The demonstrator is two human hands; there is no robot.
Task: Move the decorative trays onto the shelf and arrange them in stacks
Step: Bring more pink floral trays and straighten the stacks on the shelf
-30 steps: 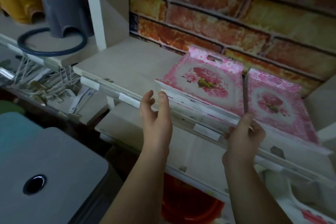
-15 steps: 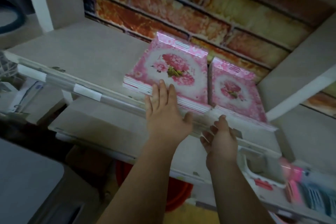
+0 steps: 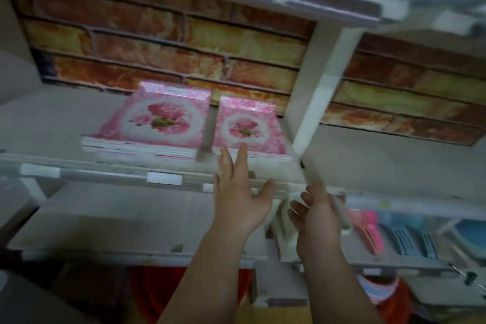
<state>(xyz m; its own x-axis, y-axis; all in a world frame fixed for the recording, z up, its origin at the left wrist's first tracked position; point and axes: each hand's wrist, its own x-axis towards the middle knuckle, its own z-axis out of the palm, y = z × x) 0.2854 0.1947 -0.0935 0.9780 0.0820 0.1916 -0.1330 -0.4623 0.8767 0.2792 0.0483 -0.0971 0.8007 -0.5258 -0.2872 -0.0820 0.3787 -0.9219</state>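
Brick-backed shelf [image 3: 65, 118], two pink tray stacks [image 3: 155, 126] side by side; left hand [image 3: 240, 197] fingers spread, right hand [image 3: 315, 216] loosely curled, empty

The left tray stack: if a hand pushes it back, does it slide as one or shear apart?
The left tray stack probably slides, lying flat on the shelf. Its layered front edges look loose, so upper trays may shift. Likely stiff, not floppy.
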